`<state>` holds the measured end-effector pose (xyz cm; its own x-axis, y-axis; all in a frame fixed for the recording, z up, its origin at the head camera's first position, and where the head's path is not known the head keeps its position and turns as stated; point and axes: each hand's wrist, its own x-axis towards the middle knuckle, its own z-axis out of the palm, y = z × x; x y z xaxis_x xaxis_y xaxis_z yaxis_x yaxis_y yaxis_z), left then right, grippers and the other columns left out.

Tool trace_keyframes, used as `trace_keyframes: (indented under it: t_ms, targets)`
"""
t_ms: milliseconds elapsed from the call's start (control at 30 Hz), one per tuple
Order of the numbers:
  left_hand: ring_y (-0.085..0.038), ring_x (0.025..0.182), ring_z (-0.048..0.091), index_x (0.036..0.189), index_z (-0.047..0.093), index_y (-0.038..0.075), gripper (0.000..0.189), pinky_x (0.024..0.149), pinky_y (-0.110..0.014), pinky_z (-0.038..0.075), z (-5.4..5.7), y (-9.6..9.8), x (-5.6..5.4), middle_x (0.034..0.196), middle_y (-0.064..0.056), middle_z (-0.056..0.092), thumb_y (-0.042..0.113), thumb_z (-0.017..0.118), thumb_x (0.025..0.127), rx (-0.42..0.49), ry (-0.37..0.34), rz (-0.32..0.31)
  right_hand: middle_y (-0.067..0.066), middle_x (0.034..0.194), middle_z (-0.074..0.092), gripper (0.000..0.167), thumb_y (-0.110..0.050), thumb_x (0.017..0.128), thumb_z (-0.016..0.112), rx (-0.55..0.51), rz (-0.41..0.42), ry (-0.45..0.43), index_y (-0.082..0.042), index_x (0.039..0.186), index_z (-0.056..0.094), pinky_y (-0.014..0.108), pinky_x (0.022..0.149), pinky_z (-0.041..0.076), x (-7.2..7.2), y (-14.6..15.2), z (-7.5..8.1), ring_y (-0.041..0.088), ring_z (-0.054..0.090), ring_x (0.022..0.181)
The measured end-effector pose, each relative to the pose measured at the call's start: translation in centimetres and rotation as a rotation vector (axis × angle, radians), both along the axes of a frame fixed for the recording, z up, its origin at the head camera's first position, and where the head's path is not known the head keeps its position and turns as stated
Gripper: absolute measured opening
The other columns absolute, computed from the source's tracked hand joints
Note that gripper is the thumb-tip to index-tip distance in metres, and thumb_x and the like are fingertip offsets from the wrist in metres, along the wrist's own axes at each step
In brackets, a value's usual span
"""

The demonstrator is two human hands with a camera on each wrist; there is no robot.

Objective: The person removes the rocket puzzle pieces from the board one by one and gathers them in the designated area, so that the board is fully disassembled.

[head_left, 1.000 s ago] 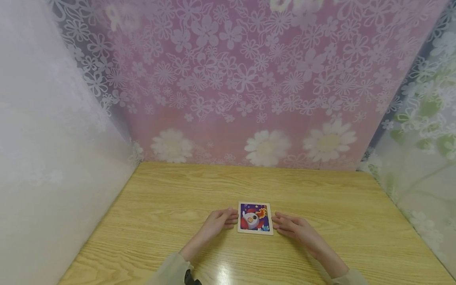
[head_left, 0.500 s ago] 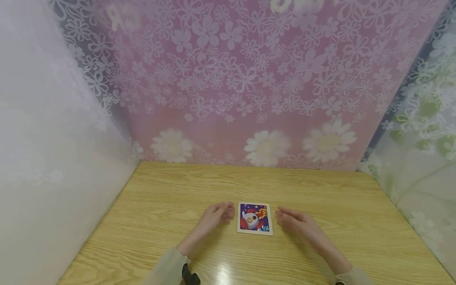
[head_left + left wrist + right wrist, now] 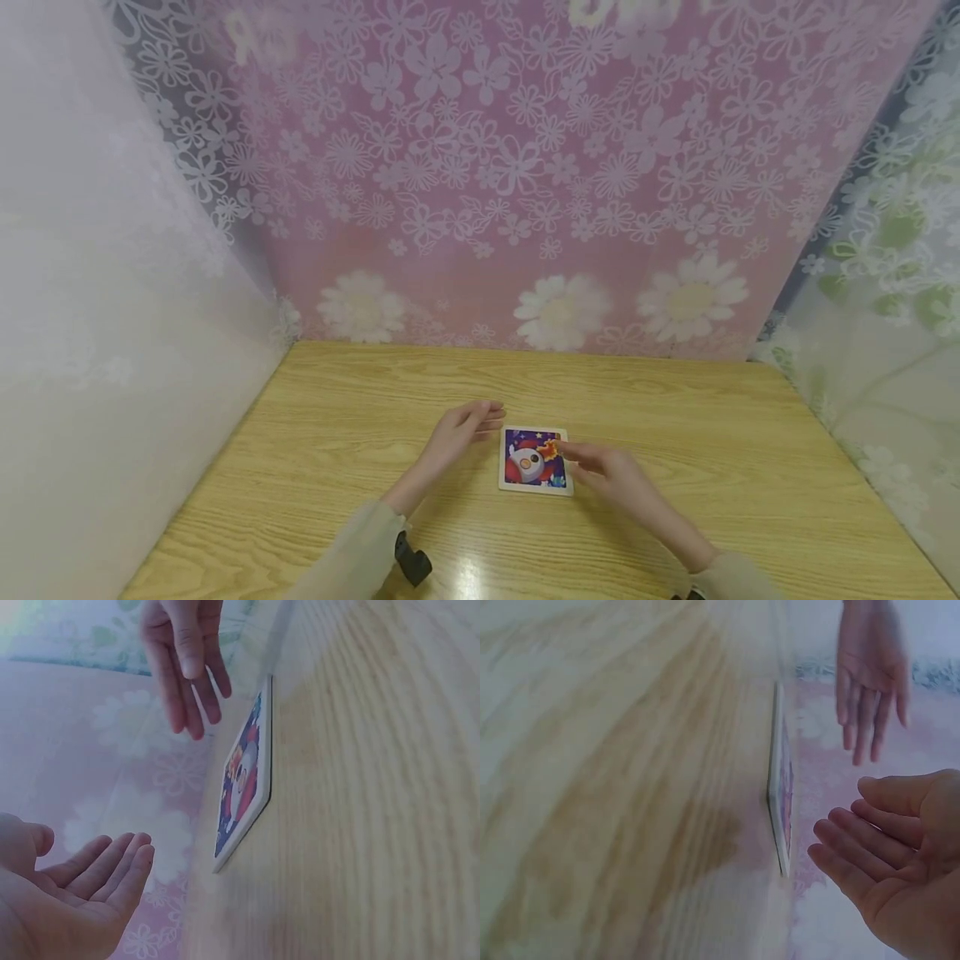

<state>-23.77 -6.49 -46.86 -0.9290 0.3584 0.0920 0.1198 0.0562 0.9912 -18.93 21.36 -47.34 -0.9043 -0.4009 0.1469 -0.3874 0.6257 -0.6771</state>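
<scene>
A square picture puzzle board (image 3: 534, 461) with a pale frame lies flat on the wooden table; its picture has a red and white rocket on purple. My left hand (image 3: 461, 433) is raised beside its upper left corner, fingers straight and holding nothing. Over the board's right edge hovers my right hand (image 3: 609, 473), its fingertips overlapping the picture in the head view. In the left wrist view the board (image 3: 244, 780) lies apart from both hands. The right wrist view shows the board (image 3: 780, 780) edge-on, with the right hand's fingers (image 3: 855, 847) loosely bent above the table.
The wood-grain table (image 3: 360, 392) is bounded at the back by a pink floral curtain (image 3: 480, 167). A pale sheet (image 3: 112, 292) hangs on the left, and a leaf-patterned one (image 3: 892, 317) on the right. A black strap (image 3: 411, 558) sits at the left sleeve.
Both hands have come off the board's sides and lifted. The left has moved forward to its upper left; the right drew away, then came in over the right edge. The board stays nearly in place.
</scene>
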Motion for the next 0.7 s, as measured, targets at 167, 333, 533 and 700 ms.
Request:
trace_keyframes:
  t_ms: [167,333,533,700]
  targets:
    - [-0.040,0.123,0.061,0.139,0.055,-0.007,0.050,0.103,-0.049,0.050,0.5,0.7,-0.6,0.135,-0.025,0.061,0.032,0.040,0.112,-0.004,0.023,-0.015,0.020,0.129,0.067,0.042,-0.010,0.096,0.069,0.164,0.058,0.081,-0.003,0.137,0.063,0.048,0.091,0.056,0.4,-0.9,-0.3,0.038,0.066,0.115]
    - [-0.041,0.125,0.059,0.139,0.055,-0.008,0.050,0.104,-0.048,0.049,1.1,1.8,-1.4,0.137,-0.025,0.060,0.031,0.041,0.111,-0.009,0.019,-0.047,0.017,0.133,0.065,0.047,-0.011,0.096,0.070,0.347,0.155,0.206,-0.002,0.141,0.059,0.045,0.091,0.056,0.5,-1.6,-0.6,0.032,0.068,0.112]
    - [-0.043,0.122,0.061,0.137,0.057,-0.008,0.047,0.101,-0.050,0.051,1.2,3.1,-2.2,0.133,-0.026,0.062,0.027,0.039,0.112,-0.056,0.053,-0.093,0.018,0.147,0.054,0.046,-0.012,0.099,0.066,0.389,0.206,0.248,0.000,0.142,0.057,0.049,0.098,0.052,1.1,-2.0,-1.0,0.037,0.060,0.125]
    - [-0.036,0.120,0.064,0.135,0.061,-0.002,0.045,0.099,-0.046,0.053,1.2,3.8,-2.8,0.130,-0.020,0.067,0.031,0.040,0.112,-0.164,0.096,-0.111,0.018,0.150,0.051,0.044,-0.010,0.100,0.063,0.405,0.224,0.240,0.001,0.143,0.056,0.049,0.097,0.053,1.3,-2.3,-1.2,0.038,0.058,0.127]
